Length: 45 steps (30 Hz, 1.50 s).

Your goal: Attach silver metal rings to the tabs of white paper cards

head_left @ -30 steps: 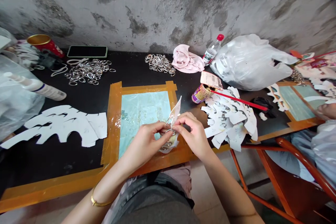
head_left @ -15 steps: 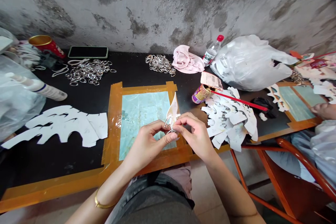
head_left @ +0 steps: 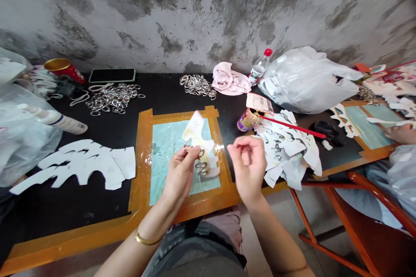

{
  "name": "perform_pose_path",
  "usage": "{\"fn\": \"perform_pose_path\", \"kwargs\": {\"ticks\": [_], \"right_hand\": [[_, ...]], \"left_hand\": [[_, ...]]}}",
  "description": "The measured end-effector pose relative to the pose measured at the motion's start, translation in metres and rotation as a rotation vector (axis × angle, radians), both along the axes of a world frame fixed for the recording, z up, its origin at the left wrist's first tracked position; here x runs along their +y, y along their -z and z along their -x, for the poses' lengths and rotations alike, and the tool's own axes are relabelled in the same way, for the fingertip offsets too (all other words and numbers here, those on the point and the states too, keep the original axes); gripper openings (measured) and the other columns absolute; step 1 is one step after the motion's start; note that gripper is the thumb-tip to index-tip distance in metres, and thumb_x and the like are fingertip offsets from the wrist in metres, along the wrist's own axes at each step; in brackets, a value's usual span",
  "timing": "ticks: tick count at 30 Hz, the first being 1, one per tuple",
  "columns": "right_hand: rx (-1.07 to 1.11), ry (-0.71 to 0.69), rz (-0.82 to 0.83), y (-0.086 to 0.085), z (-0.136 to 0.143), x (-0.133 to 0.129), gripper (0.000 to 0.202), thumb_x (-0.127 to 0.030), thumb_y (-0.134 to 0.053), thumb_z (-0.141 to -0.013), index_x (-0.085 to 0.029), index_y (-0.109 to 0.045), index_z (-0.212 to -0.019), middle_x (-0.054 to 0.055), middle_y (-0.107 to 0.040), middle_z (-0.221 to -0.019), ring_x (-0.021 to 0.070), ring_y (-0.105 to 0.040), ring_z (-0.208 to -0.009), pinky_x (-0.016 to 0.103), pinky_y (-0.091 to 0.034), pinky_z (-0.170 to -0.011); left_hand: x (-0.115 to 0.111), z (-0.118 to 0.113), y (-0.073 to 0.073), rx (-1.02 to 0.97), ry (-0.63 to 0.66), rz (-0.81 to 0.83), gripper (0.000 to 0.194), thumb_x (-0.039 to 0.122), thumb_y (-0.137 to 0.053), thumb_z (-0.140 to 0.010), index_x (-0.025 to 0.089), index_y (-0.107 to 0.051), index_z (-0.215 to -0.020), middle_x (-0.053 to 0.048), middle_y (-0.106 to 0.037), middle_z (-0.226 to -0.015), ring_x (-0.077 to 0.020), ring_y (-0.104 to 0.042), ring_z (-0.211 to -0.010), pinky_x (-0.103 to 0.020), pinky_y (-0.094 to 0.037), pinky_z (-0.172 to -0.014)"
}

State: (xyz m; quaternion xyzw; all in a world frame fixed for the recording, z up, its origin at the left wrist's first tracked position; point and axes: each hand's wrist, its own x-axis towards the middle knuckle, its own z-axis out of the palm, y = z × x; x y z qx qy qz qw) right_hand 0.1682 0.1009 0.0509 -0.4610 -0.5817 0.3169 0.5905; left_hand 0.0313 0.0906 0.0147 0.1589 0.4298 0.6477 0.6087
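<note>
My left hand (head_left: 182, 171) pinches a white cut-out piece (head_left: 194, 126) between thumb and fingers, above the pale blue sheet. Several metal rings (head_left: 200, 165) are on this piece, and yellowish stains mark its surface. Off to the right of the piece, touching nothing, my right hand (head_left: 248, 166) has loosely curled fingers, with the thumb apart from them and nothing visible in the grasp. The pale blue sheet (head_left: 162, 138) under my hands is framed with brown tape on the black table.
White cut-outs (head_left: 94, 160) lie at left and a stained pile (head_left: 292, 151) at right. Two heaps of metal rings (head_left: 112, 97) (head_left: 197, 85) sit behind. A can (head_left: 246, 120) with a red stick (head_left: 292, 127) stands at right. Another person's hand (head_left: 399, 133) is at far right.
My right hand has come off the white piece and moved to the right. My left hand has shifted left, turning the piece so that its rings show.
</note>
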Motion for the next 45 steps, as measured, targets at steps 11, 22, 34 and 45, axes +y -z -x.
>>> {"fn": "perform_pose_path", "kwargs": {"ticks": [11, 22, 34, 45], "right_hand": [[-0.437, -0.079, -0.176, 0.021, 0.030, 0.003, 0.010, -0.023, -0.064, -0.089, -0.020, -0.061, -0.098, 0.005, -0.064, -0.091, 0.0175, -0.058, -0.085, 0.032, -0.046, -0.078], [-0.439, -0.090, -0.066, 0.033, 0.039, 0.011, 0.007, -0.023, -0.061, -0.091, -0.018, -0.062, -0.086, 0.004, -0.066, -0.085, 0.0177, -0.058, -0.083, 0.032, -0.044, -0.079], [-0.155, -0.236, 0.307, 0.014, 0.039, 0.017, 0.006, -0.020, -0.067, -0.078, -0.016, -0.065, -0.075, 0.000, -0.062, -0.071, 0.0114, -0.049, -0.063, 0.024, -0.040, -0.063], [0.307, -0.670, 0.763, 0.022, 0.014, 0.042, 0.018, -0.029, -0.070, -0.067, -0.014, -0.061, -0.068, -0.003, -0.053, -0.064, 0.0081, -0.044, -0.060, 0.022, -0.034, -0.060]], "left_hand": [[0.002, -0.017, -0.020, -0.264, -0.206, 0.026, 0.013, 0.017, -0.078, -0.071, 0.012, -0.067, -0.074, 0.001, -0.063, -0.078, -0.0060, -0.057, -0.072, -0.015, -0.046, -0.067], [0.007, -0.022, -0.008, -0.288, -0.285, 0.068, 0.013, 0.016, -0.077, -0.069, 0.011, -0.065, -0.071, 0.000, -0.063, -0.074, -0.0063, -0.057, -0.071, -0.015, -0.046, -0.067], [0.001, -0.025, -0.001, 0.002, -0.365, -0.123, 0.019, 0.020, -0.075, -0.075, 0.015, -0.058, -0.069, 0.001, -0.063, -0.075, -0.0095, -0.059, -0.075, -0.021, -0.048, -0.077], [0.003, -0.002, 0.008, 0.180, -0.180, -0.016, 0.018, 0.030, -0.079, -0.073, 0.015, -0.069, -0.072, 0.000, -0.066, -0.073, -0.0083, -0.058, -0.070, -0.019, -0.045, -0.071]]}}
